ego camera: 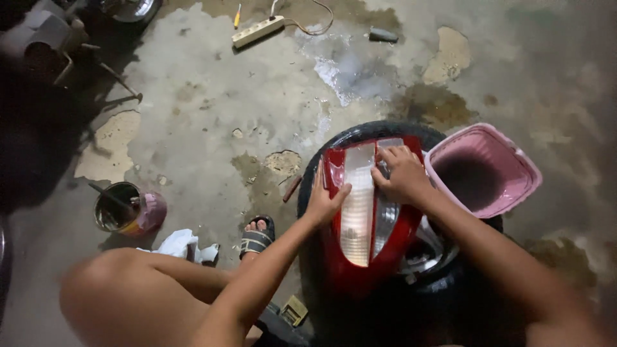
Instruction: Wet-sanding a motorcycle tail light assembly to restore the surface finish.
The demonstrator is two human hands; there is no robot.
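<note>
A red tail-light housing [347,270] with a long pale lens [358,218] lies on top of a black tyre [360,133]. My left hand [324,200] rests flat against the housing's left edge, fingers stretched along it. My right hand [403,173] presses down on the upper right of the lens, fingers curled; whether it holds something small I cannot tell.
A pink plastic basket [508,154] stands right of the tyre. On the stained concrete floor are an open paint tin [128,209], a white rag [180,244], my sandalled foot [257,236], a white power strip [257,31] and a screwdriver [237,15]. Dark machinery sits at top left.
</note>
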